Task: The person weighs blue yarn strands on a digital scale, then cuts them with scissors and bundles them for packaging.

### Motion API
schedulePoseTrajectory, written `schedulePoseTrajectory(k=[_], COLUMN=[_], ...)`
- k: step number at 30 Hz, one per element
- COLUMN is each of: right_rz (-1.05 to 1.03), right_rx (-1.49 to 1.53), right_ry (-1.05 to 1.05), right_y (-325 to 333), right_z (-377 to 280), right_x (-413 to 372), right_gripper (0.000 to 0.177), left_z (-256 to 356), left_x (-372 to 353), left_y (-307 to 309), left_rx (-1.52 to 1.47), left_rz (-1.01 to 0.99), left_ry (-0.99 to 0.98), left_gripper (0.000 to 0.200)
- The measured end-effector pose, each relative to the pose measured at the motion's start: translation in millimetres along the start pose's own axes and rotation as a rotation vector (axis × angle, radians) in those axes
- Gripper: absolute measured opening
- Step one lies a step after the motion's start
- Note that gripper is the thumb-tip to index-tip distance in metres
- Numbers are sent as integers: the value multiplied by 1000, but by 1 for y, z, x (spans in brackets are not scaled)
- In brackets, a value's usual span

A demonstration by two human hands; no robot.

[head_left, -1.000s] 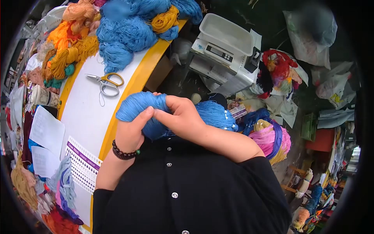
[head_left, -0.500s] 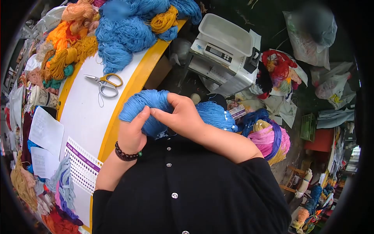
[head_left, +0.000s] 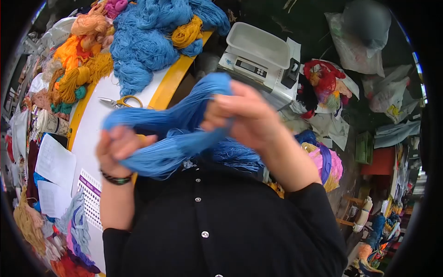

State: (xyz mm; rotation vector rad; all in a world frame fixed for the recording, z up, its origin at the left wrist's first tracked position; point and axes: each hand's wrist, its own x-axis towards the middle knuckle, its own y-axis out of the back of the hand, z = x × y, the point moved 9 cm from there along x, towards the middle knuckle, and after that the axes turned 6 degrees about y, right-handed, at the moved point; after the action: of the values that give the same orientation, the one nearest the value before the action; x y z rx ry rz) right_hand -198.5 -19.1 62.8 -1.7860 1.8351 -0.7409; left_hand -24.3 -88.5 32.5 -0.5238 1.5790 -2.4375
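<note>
Two bare hands, both mine, stretch one blue skein (head_left: pixel 152 159) into a wide loop in front of my black shirt (head_left: pixel 240 231), beside the edge of a white table (head_left: pixel 90 134) with a yellow border. My left hand (head_left: pixel 117 147), one dark bracelet (head_left: pixel 115 179) at its wrist, is blurred, its fingers curled around the loop's near left end; my right hand (head_left: pixel 249 113) grips the upper right end, fingers bent well in.

On the table lie one pair of scissors (head_left: pixel 121 101), its lower handle hidden behind the skein, and one printed card (head_left: pixel 89 184) with rows of dark dots. Two sheets of paper, an upper sheet (head_left: pixel 57 159) and a lower sheet (head_left: pixel 51 198), lie to the card's left. One large blue yarn heap (head_left: pixel 147 51) covers the table's far end, one gold hank (head_left: pixel 187 32) on its right side, orange yarn (head_left: pixel 71 55) to its left.

Beyond my right hand, which covers part of its base, stands one scale (head_left: pixel 249 69) carrying one white tray (head_left: pixel 258 44). One more blue bundle (head_left: pixel 237 156) sits partly hidden behind the skein; one pink-and-purple bundle (head_left: pixel 331 166) rests near my right forearm. Two plastic bags, one upper bag (head_left: pixel 344 57) and one lower bag (head_left: pixel 392 92), lie well apart from me.
</note>
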Motion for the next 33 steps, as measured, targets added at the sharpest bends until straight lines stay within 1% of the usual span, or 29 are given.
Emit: schedulePoseTrajectory(k=[1, 2, 3, 5, 6, 7, 8, 10, 11, 13, 14, 15, 16, 17, 19, 20, 21, 22, 23, 24, 25, 26, 27, 28, 29, 30, 31, 32, 33], right_rz=[-58, 29, 173, 276, 348, 435, 469, 575, 620, 792, 820, 853, 899, 946, 1015, 1096, 1097, 1099, 1251, 1351, 1381, 1465, 1462, 1504, 1540, 1404, 1254, 1183, 1237], right_rx=[-155, -324, -511, -438, -439, -356, -275, -245, -248, -193, -125, -89, -125, -161, -164, -171, -206, -241, -324, -434, -500, -587, -686, -798, -912, -912, -977, -1125, -1265], right_ry=[-18, 24, 67, 12, 43, 115, 179, 256, 266, 320, 338, 359, 366, 370, 433, 458, 501, 543, 594, 665, 710, 778, 833, 764, 694, 502, 377, 239, 153], right_y=[-1, 4, 22, 71, 96, 122, 146, 183, 204, 246, 265, 285, 296, 308, 326, 333, 355, 377, 389, 393, 403, 382, 393, 391, 387, 385, 357, 329, 296], right_z=[-22, -44, -60, -73, -88, -106, -124, -153, -165, -191, -203, -214, -225, -236, -257, -267, -284, -302, -318, -334, -350, -356, -371, -373, -376, -365, -343, -325, -312], right_x=[-11, -24, -33, -52, -66, -81, -95, -123, -136, -168, -181, -195, -206, -218, -239, -250, -267, -290, -318, -346, -374, -390, -412, -411, -405, -381, -343, -315, -293], right_gripper=[22, 20, 16, 17, 19, 22, 23, 22, 24, 25, 25, 25, 25, 24, 23, 23, 24, 24, 23, 23, 25, 27, 23, 20, 18, 18, 24, 26, 28], left_z=[22, 43, 64, 104, 128, 152, 186, 213, 228, 263, 283, 290, 293, 295, 301, 328, 352, 364, 339, 341, 365, 395, 389, 373, 354, 319, 323, 323, 297], left_x=[-9, -17, -26, -47, -67, -90, -122, -151, -170, -209, -233, -243, -248, -250, -259, -276, -300, -311, -305, -316, -344, -362, -351, -331, -301, -241, -212, -184, -144], left_y=[-6, -12, -16, -5, 20, 50, 96, 138, 159, 211, 242, 256, 263, 267, 274, 312, 336, 346, 314, 309, 341, 371, 351, 319, 288, 239, 236, 230, 201], left_rx=[-3, -32, -73, -134, -109, -86, -107, -58, -6, -92, -113, -119, -125, -103, 19, -78, 11, 104, 125, 218, -89, -266, -103, 56, 147, 170, 111, 56, 61], left_rz=[-30, -36, -9, 75, 158, 244, 393, 523, 650, 809, 950, 1028, 1106, 1113, 1315, 1096, 1193, 1289, 1466, 1518, 1412, 1227, 1284, 1346, 1411, 1297, 1037, 803, 623], left_ry=[-31, -80, -144, -259, -315, -372, -517, -536, -584, -666, -705, -730, -754, -726, -791, -721, -725, -727, -722, -699, -842, -887, -889, -892, -879, -840, -769, -662, -520], left_gripper=[16, 15, 15, 18, 17, 17, 17, 17, 18, 20, 21, 21, 21, 22, 24, 23, 20, 19, 16, 18, 18, 19, 19, 19, 19, 20, 21, 22, 21])
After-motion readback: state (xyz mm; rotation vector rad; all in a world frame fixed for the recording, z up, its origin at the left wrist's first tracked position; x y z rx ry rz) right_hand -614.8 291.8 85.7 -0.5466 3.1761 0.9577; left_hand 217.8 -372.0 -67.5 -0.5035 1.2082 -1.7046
